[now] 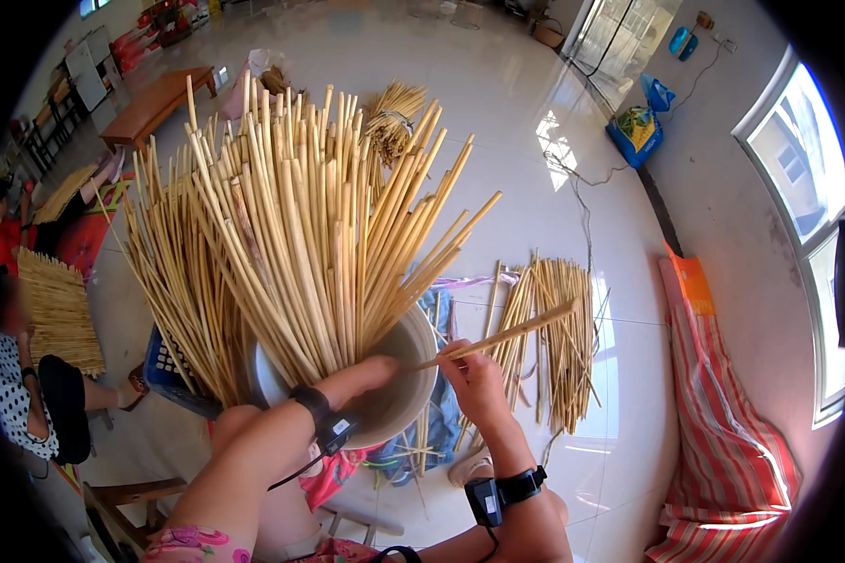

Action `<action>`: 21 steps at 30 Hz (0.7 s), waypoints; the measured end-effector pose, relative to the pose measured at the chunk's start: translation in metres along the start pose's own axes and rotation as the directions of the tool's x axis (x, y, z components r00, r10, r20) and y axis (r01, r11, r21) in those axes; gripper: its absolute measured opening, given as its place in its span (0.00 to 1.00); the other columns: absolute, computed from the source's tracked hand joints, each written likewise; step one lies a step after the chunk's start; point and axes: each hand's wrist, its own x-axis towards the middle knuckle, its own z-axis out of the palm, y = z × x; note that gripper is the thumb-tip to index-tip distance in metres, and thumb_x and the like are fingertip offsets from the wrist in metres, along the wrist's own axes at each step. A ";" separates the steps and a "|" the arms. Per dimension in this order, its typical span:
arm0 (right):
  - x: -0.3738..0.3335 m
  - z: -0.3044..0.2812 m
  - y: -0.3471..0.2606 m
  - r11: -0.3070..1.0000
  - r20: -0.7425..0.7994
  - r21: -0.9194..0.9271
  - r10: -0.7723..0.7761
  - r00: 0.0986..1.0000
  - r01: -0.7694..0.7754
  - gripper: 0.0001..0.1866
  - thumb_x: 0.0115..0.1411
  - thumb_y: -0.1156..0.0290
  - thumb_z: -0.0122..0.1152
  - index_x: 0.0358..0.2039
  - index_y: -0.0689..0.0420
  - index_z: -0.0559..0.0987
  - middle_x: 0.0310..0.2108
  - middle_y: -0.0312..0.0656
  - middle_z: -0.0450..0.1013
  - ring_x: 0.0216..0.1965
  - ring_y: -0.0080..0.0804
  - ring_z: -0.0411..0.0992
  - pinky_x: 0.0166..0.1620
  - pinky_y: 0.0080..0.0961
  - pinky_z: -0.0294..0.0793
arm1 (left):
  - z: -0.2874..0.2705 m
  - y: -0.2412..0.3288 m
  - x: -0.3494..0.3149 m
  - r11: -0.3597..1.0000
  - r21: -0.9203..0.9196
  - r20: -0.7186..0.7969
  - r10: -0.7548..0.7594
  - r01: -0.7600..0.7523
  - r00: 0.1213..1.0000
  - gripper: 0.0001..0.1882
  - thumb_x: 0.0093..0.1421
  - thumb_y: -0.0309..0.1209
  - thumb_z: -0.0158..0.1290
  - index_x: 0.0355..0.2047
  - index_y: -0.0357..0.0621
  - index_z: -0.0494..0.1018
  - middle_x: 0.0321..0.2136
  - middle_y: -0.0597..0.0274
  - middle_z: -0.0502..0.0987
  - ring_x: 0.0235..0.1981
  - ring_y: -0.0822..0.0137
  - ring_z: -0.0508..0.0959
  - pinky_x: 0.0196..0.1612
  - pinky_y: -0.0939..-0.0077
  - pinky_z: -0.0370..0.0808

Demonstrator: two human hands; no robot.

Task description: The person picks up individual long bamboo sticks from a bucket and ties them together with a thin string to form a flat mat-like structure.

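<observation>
A pale, wide-mouthed bucket (411,399) stands in front of my knees, with a thick sheaf of dry straw-coloured stalks (296,216) fanning upward out of it. My left hand (374,372) reaches inside the rim, beside the stalks' lower ends; its fingers are blurred and I cannot make out what they hold. In my right hand (475,377), over the bucket's right edge, a single stalk (526,325) is pinched between thumb and fingers. It slants up to the right, and its lower end points toward my left hand.
More stalks lie on the floor (565,347) at right. A blue crate (171,371) with stalks stands left of the bucket, a tied bundle (391,117) behind. At left sits another person (23,389) near a stalk mat (61,314). Striped cloth (723,450) lies along the right wall.
</observation>
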 end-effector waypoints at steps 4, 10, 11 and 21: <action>0.002 0.004 0.005 0.995 -0.046 0.095 -0.023 0.999 0.027 0.07 0.60 0.73 0.57 0.37 0.63 0.75 0.26 0.39 0.75 0.27 0.22 0.72 0.33 0.20 0.72 | 0.015 0.039 -0.006 0.941 0.289 0.020 0.178 -0.176 0.984 0.18 0.66 0.38 0.39 0.45 0.39 0.73 0.34 0.64 0.74 0.33 0.72 0.70 0.39 0.77 0.68; 0.004 -0.022 -0.005 0.936 -0.282 0.322 -0.045 0.958 0.139 0.07 0.61 0.74 0.56 0.38 0.63 0.73 0.26 0.37 0.74 0.28 0.19 0.71 0.32 0.15 0.69 | 0.039 0.082 -0.040 0.888 0.107 0.051 0.445 -0.448 0.894 0.17 0.68 0.40 0.39 0.34 0.40 0.70 0.25 0.69 0.68 0.30 0.76 0.67 0.38 0.80 0.66; 0.005 -0.024 -0.007 0.907 -0.299 0.385 -0.054 0.953 0.173 0.07 0.61 0.74 0.56 0.38 0.63 0.73 0.26 0.37 0.74 0.27 0.19 0.70 0.32 0.15 0.68 | 0.041 0.085 -0.042 0.884 0.112 0.079 0.447 -0.453 0.891 0.17 0.68 0.40 0.39 0.33 0.40 0.70 0.24 0.69 0.67 0.29 0.76 0.67 0.37 0.81 0.66; 0.007 -0.085 0.005 0.722 -0.592 0.588 0.078 0.802 0.364 0.09 0.68 0.66 0.44 0.34 0.58 0.69 0.27 0.35 0.67 0.25 0.17 0.63 0.30 0.13 0.65 | 0.015 0.118 -0.080 0.963 -0.020 0.488 0.243 -0.267 0.839 0.16 0.67 0.35 0.41 0.47 0.38 0.72 0.22 0.70 0.70 0.24 0.79 0.68 0.30 0.84 0.66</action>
